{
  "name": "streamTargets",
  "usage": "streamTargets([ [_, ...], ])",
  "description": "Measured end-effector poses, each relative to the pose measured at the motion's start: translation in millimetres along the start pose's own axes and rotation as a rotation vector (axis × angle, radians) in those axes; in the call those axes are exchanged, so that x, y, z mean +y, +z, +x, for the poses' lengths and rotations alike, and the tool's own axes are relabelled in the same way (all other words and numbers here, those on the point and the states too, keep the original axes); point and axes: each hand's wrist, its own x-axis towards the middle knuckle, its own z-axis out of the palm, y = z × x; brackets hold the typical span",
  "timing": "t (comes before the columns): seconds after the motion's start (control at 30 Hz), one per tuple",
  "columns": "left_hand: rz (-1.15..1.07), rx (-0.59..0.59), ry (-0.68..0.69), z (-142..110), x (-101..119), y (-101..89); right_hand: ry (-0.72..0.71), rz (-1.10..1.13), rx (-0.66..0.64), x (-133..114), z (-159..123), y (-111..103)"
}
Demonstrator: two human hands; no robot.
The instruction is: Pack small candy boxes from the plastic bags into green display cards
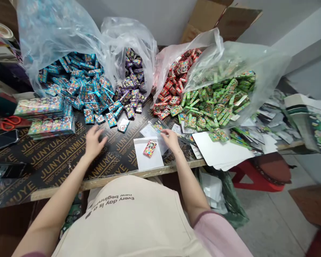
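Note:
My left hand hovers over the table with its fingers apart and nothing visible in them, just in front of several small blue boxes. My right hand pinches the edge of a thin clear plastic bag with a printed top. Between my hands, a small red box rests on a square white card at the table's front edge. A blue box showing its white face lies farther back, between the hands.
Plastic bags spill blue boxes, purple boxes, red boxes and green boxes along the back. Stacked packs, orange scissors and a phone lie left. White sheets overhang the front right; a red stool stands beyond.

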Motion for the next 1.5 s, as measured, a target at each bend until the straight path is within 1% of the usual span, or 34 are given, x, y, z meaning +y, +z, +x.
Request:
streamTargets([
  [0.03, -0.056, -0.107, 0.039, -2, 13, 11.0, 0.035, -0.044, 0.004, -1, 3, 2],
  [0.07, -0.092, -0.186, 0.078, -4, 25, 21.5, 0.065, -0.097, -0.001, -2, 5, 2],
  [0.1, -0.118, -0.250, 0.115, -5, 35, 31.4, 0.086, -0.152, -0.016, -3, 6, 2],
  [0.17, -0.145, -0.327, 0.180, -5, 54, 48.6, 0.104, -0.248, -0.060, -4, 4, 1],
  [0.23, -0.162, -0.383, 0.227, -1, 71, 62.5, 0.119, -0.319, -0.091, -4, 0, 1],
  [0.3, -0.164, -0.414, 0.250, 6, 85, 73.7, 0.134, -0.335, -0.070, -5, -5, 1],
  [0.4, -0.143, -0.426, 0.240, 18, 101, 86.5, 0.084, -0.194, 0.032, -6, -8, 2],
  [0.47, -0.132, -0.428, 0.215, 23, 107, 92.3, 0.046, -0.030, 0.036, -8, -9, 1],
  [0.53, -0.132, -0.420, 0.178, 25, 111, 95.4, 0.056, 0.094, -0.016, -13, -13, -1],
  [0.6, -0.134, -0.405, 0.134, 23, 114, 95.7, 0.083, 0.121, -0.063, -22, -22, 0],
  [0.67, -0.161, -0.390, 0.087, 18, 118, 94.1, 0.084, 0.067, -0.069, -34, -36, 3],
  [0.73, -0.241, -0.378, 0.047, 11, 122, 91.7, 0.079, -0.009, -0.035, -48, -52, 11],
  [0.83, -0.373, -0.372, 0.061, 0, 129, 89.2, 0.102, -0.118, 0.030, -66, -72, 24],
  [0.9, -0.395, -0.383, 0.133, -7, 129, 88.5, 0.119, -0.177, 0.034, -66, -77, 27],
  [0.93, -0.390, -0.391, 0.189, -10, 128, 88.2, 0.124, -0.203, 0.036, -61, -77, 26],
  [1.0, -0.359, -0.415, 0.351, -17, 122, 87.2, 0.122, -0.255, 0.054, -44, -74, 17],
  [1.07, -0.296, -0.457, 0.533, -23, 115, 85.4, 0.103, -0.276, 0.074, -23, -69, 4],
  [1.13, -0.218, -0.511, 0.660, -29, 108, 83.0, 0.050, -0.204, 0.067, -5, -64, -9],
  [1.2, -0.167, -0.550, 0.711, -32, 104, 81.4, -0.008, -0.022, 0.040, 3, -60, -15],
  [1.27, -0.188, -0.553, 0.684, -31, 105, 82.6, -0.010, 0.155, 0.018, 0, -57, -13],
  [1.3, -0.222, -0.547, 0.640, -29, 106, 84.6, 0.011, 0.207, 0.008, -3, -56, -9],
  [1.33, -0.265, -0.534, 0.575, -26, 108, 87.6, 0.041, 0.231, 0.001, -7, -54, -4],
  [1.43, -0.386, -0.467, 0.317, -14, 117, 99.7, 0.096, 0.285, -0.039, -18, -49, 13],
  [1.5, -0.440, -0.413, 0.153, -7, 121, 106.5, 0.110, 0.438, -0.102, -20, -48, 21],
])
